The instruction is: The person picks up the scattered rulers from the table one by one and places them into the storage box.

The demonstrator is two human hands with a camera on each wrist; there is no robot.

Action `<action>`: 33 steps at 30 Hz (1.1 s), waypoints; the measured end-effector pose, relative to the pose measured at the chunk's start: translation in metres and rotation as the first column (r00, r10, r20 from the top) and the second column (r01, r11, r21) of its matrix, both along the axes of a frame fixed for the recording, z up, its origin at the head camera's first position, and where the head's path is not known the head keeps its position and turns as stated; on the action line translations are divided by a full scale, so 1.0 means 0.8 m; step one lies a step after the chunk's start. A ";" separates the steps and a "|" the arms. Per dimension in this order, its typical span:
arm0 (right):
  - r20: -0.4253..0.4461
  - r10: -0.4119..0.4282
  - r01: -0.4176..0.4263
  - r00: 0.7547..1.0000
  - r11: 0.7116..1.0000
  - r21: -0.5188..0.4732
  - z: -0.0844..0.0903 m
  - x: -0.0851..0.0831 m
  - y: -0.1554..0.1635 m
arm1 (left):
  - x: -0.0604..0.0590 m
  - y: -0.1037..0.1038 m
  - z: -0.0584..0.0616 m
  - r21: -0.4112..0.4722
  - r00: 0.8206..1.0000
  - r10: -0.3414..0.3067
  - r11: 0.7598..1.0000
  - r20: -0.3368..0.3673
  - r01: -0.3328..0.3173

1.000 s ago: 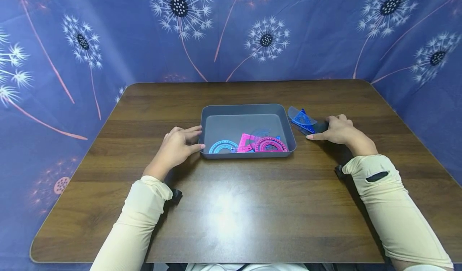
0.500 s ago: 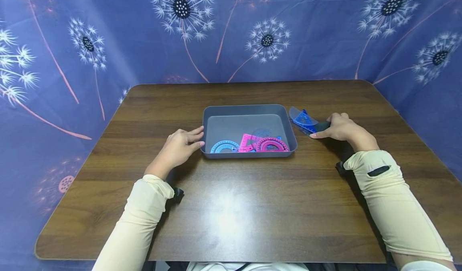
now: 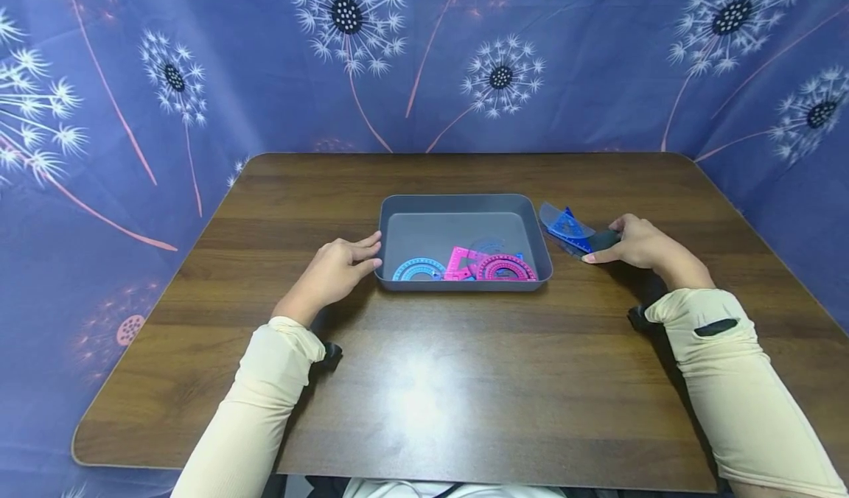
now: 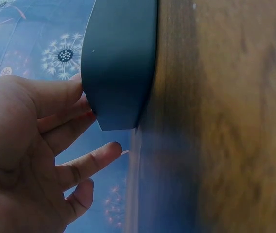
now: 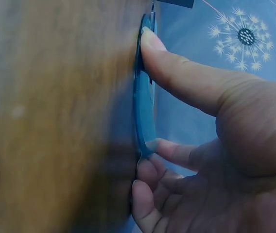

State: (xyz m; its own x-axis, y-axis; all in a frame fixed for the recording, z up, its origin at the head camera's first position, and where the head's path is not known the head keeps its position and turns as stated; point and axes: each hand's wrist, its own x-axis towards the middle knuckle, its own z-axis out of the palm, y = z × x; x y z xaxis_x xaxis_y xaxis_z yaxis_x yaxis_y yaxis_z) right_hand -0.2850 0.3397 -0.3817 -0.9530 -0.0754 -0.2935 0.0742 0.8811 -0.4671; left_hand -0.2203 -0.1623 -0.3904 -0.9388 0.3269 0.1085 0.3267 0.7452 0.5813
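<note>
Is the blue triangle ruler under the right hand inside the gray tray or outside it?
Outside. The blue triangle ruler lies on the table right of the gray tray, under the right hand.

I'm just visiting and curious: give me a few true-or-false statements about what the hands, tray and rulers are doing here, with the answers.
1. The left hand touches the grey tray. True.
2. The tray is empty. False: pink and blue protractors lie in it.
3. The right hand grips blue rulers on the table, outside the tray. True.
4. The tray stands at the table's left edge. False: it stands near the middle.
5. The right hand is lifted high over the tray. False: it is low at the table, right of the tray.
</note>
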 end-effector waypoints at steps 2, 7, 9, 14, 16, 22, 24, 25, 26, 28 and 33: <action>-0.013 -0.009 0.009 1.000 1.000 -0.029 -0.001 0.005 0.003 | -0.001 0.000 0.000 0.001 1.000 0.001 1.000 -0.002 -0.001; -0.074 -0.035 0.028 0.997 0.995 -0.092 -0.001 0.014 0.010 | 0.001 0.000 -0.001 0.005 1.000 0.006 1.000 0.004 -0.006; -0.095 -0.050 0.037 0.994 0.991 -0.131 -0.002 0.015 0.013 | 0.002 0.000 -0.001 0.007 1.000 0.008 1.000 0.009 -0.008; -0.111 -0.098 0.064 0.989 0.960 -0.273 -0.008 0.017 0.022 | 0.004 -0.001 -0.002 0.012 1.000 0.008 1.000 0.008 -0.009; -0.117 -0.116 0.071 0.986 0.941 -0.332 -0.009 0.018 0.024 | 0.005 0.000 -0.002 0.014 1.000 0.007 1.000 0.009 -0.007; -0.201 -0.229 0.127 0.952 0.898 -0.421 -0.009 0.021 0.028 | 0.006 0.001 -0.001 0.021 1.000 0.001 1.000 0.006 -0.001; -0.243 -0.270 0.153 0.932 0.899 -0.410 -0.008 0.023 0.029 | 0.006 0.001 -0.001 0.019 1.000 -0.002 1.000 -0.001 0.002; -0.262 -0.285 0.163 0.922 0.900 -0.404 -0.008 0.024 0.030 | 0.006 0.001 0.000 0.017 1.000 -0.004 1.000 -0.004 0.004; -0.275 -0.300 0.174 0.913 0.899 -0.402 -0.008 0.024 0.030 | 0.006 0.002 0.000 0.017 1.000 -0.005 1.000 -0.005 0.006; -0.296 -0.330 0.195 0.896 0.893 -0.405 -0.007 0.026 0.031 | 0.007 0.002 0.001 0.016 1.000 -0.007 1.000 -0.006 0.007; -0.319 -0.389 0.233 0.865 0.872 -0.431 -0.005 0.028 0.030 | 0.007 0.002 0.001 0.009 1.000 -0.007 1.000 -0.003 0.007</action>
